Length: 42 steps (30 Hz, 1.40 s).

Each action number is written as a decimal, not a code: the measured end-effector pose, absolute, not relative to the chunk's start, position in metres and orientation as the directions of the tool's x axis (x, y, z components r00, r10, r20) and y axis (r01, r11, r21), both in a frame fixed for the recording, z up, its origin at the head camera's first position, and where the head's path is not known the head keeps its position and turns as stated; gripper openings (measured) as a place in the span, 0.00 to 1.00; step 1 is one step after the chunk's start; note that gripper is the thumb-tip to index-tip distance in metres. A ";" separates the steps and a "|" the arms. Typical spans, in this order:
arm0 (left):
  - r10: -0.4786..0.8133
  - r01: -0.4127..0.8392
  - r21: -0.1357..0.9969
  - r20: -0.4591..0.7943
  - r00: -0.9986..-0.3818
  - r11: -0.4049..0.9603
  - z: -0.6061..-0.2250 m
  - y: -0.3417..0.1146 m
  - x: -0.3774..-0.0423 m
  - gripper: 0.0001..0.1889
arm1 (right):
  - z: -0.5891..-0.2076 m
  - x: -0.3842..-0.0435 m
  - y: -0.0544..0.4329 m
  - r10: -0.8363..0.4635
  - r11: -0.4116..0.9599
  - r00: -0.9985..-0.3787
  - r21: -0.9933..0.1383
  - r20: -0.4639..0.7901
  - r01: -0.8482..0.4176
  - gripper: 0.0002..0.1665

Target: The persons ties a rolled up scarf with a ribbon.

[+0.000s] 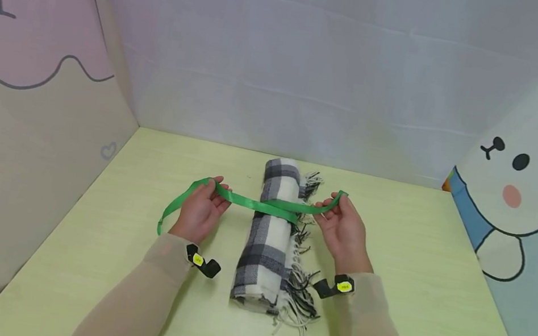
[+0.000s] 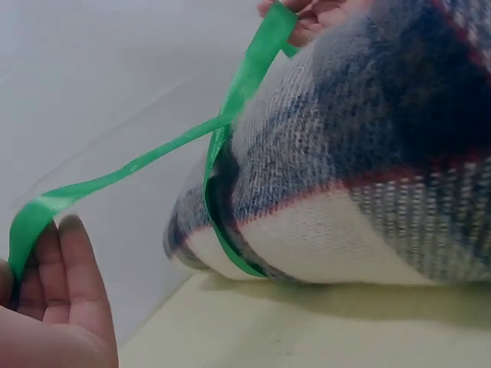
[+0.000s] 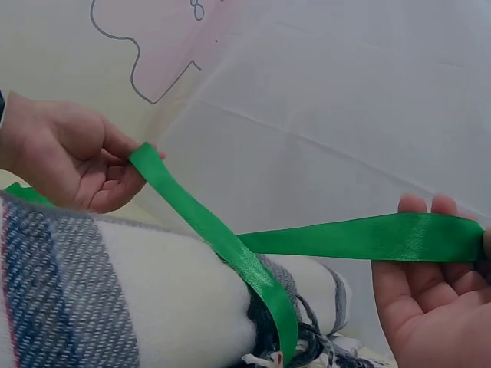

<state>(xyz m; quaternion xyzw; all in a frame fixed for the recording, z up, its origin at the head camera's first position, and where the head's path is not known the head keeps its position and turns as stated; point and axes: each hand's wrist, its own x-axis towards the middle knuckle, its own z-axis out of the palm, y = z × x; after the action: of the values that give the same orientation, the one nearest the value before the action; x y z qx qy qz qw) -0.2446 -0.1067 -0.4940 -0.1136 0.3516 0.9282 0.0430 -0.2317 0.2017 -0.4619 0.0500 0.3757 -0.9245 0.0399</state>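
A rolled black, grey and white checked scarf (image 1: 265, 248) lies lengthwise on the table, with its fringe (image 1: 299, 298) along the right side. Round its upper half runs a green ribbon (image 1: 243, 202), whose two ends cross over the top of the roll. My left hand (image 1: 201, 210) pinches one end to the left of the scarf, and a loose tail hangs past the wrist. To the right, my right hand (image 1: 343, 230) pinches the other end between thumb and fingers. The right wrist view shows the ribbon stretched across that hand's fingers (image 3: 414, 287).
The pale yellow table (image 1: 435, 306) extends around the roll to a white cloth wall (image 1: 313, 71) at the back. Printed side panels with cartoon figures stand at left and right. Each wrist wears a black strap (image 1: 201, 262).
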 end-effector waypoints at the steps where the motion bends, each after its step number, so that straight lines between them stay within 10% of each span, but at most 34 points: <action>1: 0.013 -0.163 0.660 -0.225 -0.974 -0.733 -0.492 -0.106 -0.245 0.15 | -0.461 -0.231 0.201 -0.056 -0.702 -0.992 -0.702 -0.110 0.118 0.15; 17: 0.259 -0.230 0.847 -0.114 -0.959 -0.480 -0.453 -0.078 -0.266 0.14 | -0.444 -0.235 0.188 -0.192 -0.418 -0.979 -0.897 -0.065 0.141 0.18; 42: 0.387 0.045 0.998 0.055 -0.921 -0.035 -0.431 -0.043 -0.261 0.16 | -0.442 -0.245 0.160 -0.337 -0.072 -0.941 -0.996 -0.034 0.061 0.20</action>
<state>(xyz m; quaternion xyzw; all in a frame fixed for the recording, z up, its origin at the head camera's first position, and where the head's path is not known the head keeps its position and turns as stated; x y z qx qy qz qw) -0.2613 -0.0433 -0.4313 0.1577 0.6838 0.7019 0.1218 -0.2452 0.1601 -0.4417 -0.1033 0.6674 -0.7247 0.1372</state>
